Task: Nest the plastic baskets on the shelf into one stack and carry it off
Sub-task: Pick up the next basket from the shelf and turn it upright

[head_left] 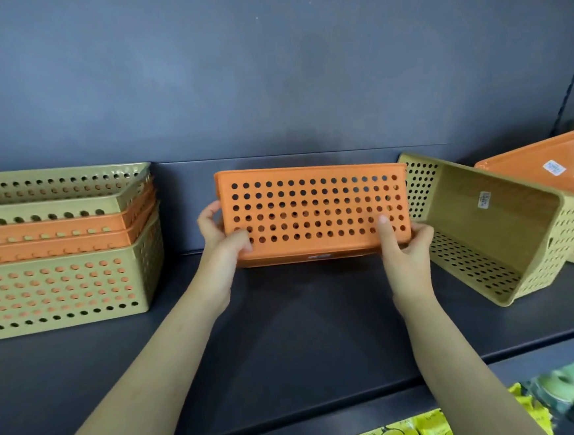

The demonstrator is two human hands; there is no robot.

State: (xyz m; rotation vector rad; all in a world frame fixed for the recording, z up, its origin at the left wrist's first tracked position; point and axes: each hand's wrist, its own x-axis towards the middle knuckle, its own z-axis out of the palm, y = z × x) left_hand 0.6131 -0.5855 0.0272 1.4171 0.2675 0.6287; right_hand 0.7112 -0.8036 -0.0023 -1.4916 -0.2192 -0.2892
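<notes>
No text can be read with certainty; a white sticker (483,199) with dark print too small to make out sits on the inner floor of the tilted green basket (506,234) at 3 o'clock; a second white sticker (554,167), printed in blue and equally illegible, lies inside the orange basket (549,162) at 2 o'clock; the yellow packets (415,430) at 5 o'clock carry dark lettering, blurred beyond reading.

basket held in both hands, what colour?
Orange perforated plastic basket, gripped by left hand and right hand; shows best in the head view.
</notes>
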